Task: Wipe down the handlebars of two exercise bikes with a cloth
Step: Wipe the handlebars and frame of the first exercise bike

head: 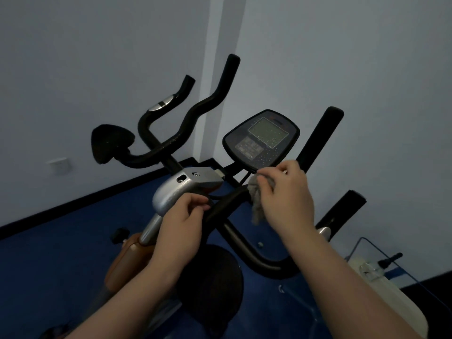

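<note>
R hand (286, 192): fingers closed on grey cloth (259, 201), pressed to near bike's handlebar (227, 201) just under console (261, 138). L hand (186, 216): curled round same bar, lower-left of cloth. Bar axis runs lower-left to upper-right; R hand nearer unwiped upper grip.

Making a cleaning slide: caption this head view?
Right hand presses a grey cloth onto the bike's black handlebar; left hand grips it.

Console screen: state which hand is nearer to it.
Right. The right hand, holding the cloth, sits just below the console screen; the left hand grips the bar lower left.
</note>
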